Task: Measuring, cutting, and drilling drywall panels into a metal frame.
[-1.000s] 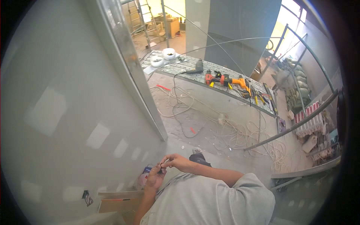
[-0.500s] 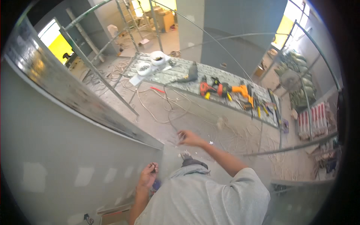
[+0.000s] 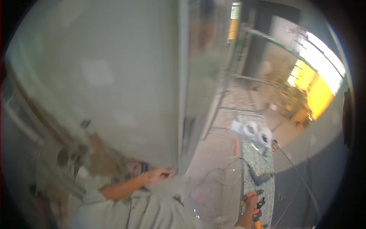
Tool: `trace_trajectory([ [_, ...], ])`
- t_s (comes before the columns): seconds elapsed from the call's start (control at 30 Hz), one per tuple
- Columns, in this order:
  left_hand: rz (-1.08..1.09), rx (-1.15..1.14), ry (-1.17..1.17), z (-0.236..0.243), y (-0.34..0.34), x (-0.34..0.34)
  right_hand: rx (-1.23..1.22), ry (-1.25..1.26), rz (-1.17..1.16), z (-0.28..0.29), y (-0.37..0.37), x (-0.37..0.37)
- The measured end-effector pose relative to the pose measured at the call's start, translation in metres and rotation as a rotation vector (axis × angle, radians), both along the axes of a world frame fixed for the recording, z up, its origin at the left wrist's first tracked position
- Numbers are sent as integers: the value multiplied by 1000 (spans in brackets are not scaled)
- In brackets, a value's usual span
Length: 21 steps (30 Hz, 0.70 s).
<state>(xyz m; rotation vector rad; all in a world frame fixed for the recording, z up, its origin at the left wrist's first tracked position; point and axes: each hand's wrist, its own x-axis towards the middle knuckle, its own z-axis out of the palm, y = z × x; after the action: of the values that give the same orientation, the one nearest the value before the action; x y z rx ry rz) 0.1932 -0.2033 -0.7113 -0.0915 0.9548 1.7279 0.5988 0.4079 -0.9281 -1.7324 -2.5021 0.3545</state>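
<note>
My left hand (image 3: 158,174) is up near the lower corner of the grey wall panel (image 3: 129,103), its fingers closed around a small dark object I cannot make out. On the right, my right hand (image 3: 249,204) is down at the perforated metal scaffold plank (image 3: 268,191), with its fingers closed at a red power drill (image 3: 253,195). Blur hides the exact grip. Close by that hand on the plank are a second drill with a red and black body (image 3: 258,212) and an orange tool (image 3: 258,224). Farther up lies a dark grey power tool (image 3: 260,177) with a cord.
A white double-ring fixture (image 3: 254,133) rests at the plank's far end. Scaffold tubes (image 3: 272,40) rise behind it. A shiny metal edge strip (image 3: 202,84) runs along the wall's side. Cables (image 3: 213,171) trail over the dusty floor. Blurred clutter (image 3: 103,162) lines the wall's foot.
The view has swung left, so the wall fills the left half. My right hand has gone from open air over the floor to the red drill. My left hand stays closed.
</note>
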Motion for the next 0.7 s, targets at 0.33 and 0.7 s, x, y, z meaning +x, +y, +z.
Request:
trace_trajectory([
  [0.33,227,-87,-75,-29,-57,54,-156,-32,245,35,-11,-34],
  [0.7,290,9,-224,-44,-112,107,98,337,412,131,-28,-37],
])
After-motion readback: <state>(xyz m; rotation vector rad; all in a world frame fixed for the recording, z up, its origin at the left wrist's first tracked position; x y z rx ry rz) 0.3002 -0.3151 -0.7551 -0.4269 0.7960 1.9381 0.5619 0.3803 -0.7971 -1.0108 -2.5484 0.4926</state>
